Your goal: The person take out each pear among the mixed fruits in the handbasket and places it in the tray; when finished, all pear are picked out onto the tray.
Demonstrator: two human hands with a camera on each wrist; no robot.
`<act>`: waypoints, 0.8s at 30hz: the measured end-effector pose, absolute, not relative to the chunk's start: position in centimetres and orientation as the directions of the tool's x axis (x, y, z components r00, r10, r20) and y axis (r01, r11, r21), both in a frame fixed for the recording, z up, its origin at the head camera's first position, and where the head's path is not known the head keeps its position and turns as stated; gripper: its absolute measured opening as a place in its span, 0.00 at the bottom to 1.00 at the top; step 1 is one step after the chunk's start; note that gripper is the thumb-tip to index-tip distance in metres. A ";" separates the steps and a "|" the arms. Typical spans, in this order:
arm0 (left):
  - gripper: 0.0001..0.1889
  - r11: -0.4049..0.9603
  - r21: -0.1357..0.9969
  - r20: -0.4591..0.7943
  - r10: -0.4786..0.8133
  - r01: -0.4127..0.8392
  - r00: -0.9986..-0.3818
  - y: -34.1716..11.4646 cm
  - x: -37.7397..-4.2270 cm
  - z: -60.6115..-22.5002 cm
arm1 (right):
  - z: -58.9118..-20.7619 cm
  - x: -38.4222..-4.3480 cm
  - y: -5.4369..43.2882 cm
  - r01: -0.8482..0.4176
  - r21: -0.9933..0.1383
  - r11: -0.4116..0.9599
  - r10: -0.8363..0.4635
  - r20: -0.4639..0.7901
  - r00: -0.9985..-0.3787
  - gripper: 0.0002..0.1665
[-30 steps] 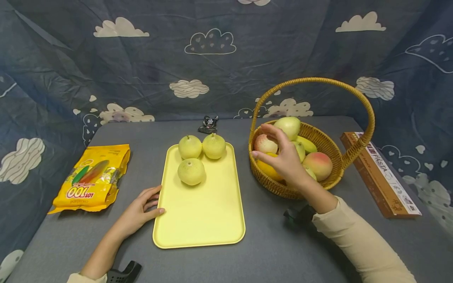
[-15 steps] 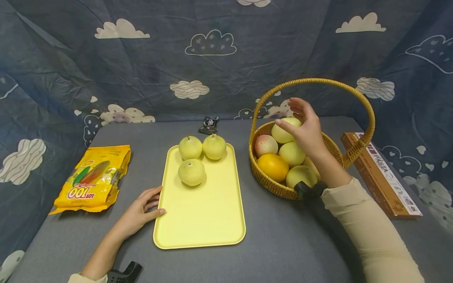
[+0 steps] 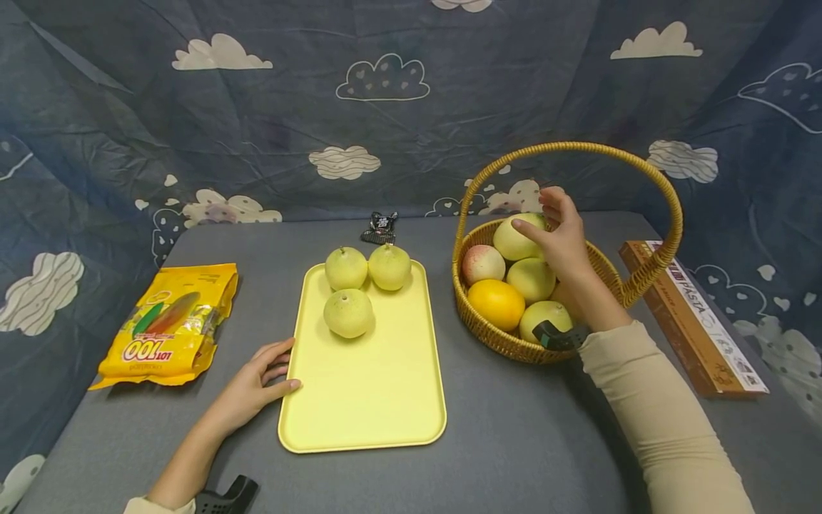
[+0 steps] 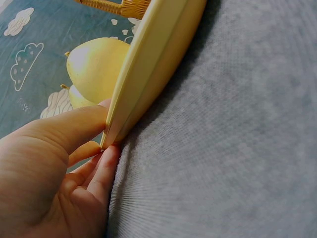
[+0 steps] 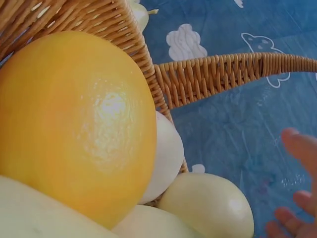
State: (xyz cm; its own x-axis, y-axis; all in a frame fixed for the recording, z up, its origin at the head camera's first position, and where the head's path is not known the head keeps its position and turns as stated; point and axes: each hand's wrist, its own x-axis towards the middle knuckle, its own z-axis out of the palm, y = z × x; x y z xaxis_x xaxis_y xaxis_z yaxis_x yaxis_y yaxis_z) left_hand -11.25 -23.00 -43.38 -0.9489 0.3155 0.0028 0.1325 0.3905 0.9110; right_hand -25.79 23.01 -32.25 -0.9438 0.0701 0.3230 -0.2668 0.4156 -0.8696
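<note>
Pale green fruit (image 3: 516, 240): sitting at the basket's far side, under the handle; I'm guessing its neighbours are propping it.
Right hand (image 3: 564, 235): hovering at that fruit, thumb and bent fingers spread wide, gripping nothing; I'm reading the spread as room for a round fruit.
Wicker basket (image 3: 483, 345): keeping the loose pile from rolling, including an orange-yellow fruit (image 3: 496, 305) and a pinkish fruit (image 3: 483, 265).
Yellow tray (image 3: 366, 396): lying flat left of the basket, carrying three yellow-green fruits (image 3: 347, 313) grouped at the far end.
Left hand (image 3: 253, 385): pinching the tray's left rim, thumb above, fingers below; probably steadying it.
Worktop (image 3: 491, 421): bearing a yellow bag (image 3: 167, 328) and brown box (image 3: 693, 321), both outboard, likely keeping the middle workable.
</note>
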 end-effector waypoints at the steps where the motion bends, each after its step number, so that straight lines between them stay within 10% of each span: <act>1: 0.38 0.390 0.911 0.004 0.316 0.133 -0.949 -23.0 -11.2 -43.4 | -32.4 -25.9 23.1 -0.253 -0.876 0.411 0.075 0.309 -0.948 0.41; 24: 0.38 0.389 0.913 -0.006 0.314 0.123 -0.949 -22.8 -11.1 -43.2 | -33.9 -26.9 23.6 0.040 -0.918 0.395 0.147 0.020 -0.989 0.50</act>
